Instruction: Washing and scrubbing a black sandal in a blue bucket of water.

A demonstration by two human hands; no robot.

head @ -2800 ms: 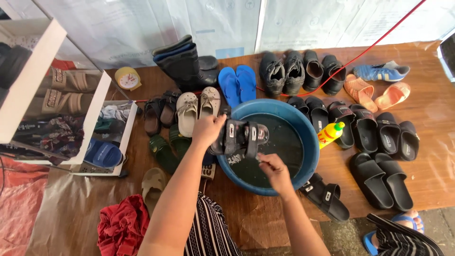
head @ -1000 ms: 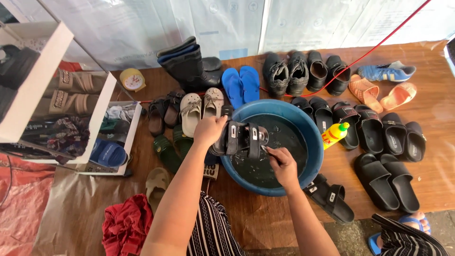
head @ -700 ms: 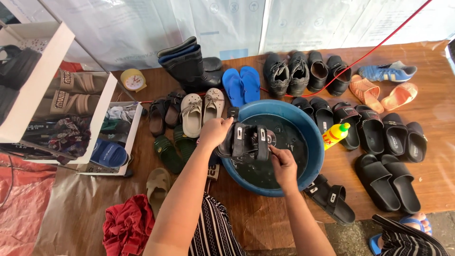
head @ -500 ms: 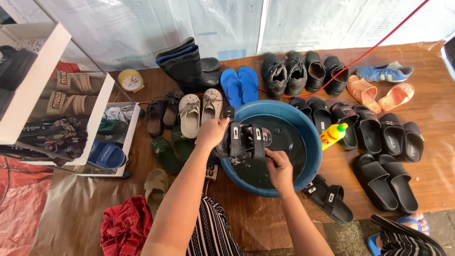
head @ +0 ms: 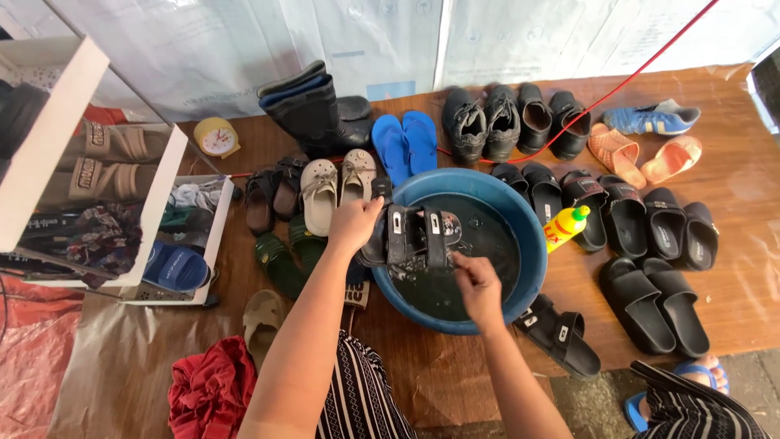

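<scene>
The black strapped sandal [head: 410, 236] is held over the blue basin [head: 532, 244], near its left rim and just above the dark water, tilted with its straps and pale buckles facing up. The left hand [head: 355, 225] is closed around the sandal's left end, at the basin's edge. The right hand [head: 477, 280] is at the sandal's near right edge, fingers curled and narrow; whether it grips a brush or cloth cannot be told from this view. Compared with the views of the last few seconds, the sandal has stayed in the same spot over the basin and in the same left-hand grip, shifting only slightly in angle, while the right hand has moved from lower in the basin up to the sandal's edge and remained there. This is judged to mean that washing of this one sandal is continuing, with work concentrated on its right end. Its apparent mate, a second black sandal [head: 559, 333], lies outside the basin on the wooden table [head: 747, 187], near and to the right. A yellow bottle [head: 565, 229] lies just beside the basin's right rim. Rows of black slides [head: 650, 302], blue flip-flops [head: 406, 142] and other footwear sit beyond and to the right.
</scene>
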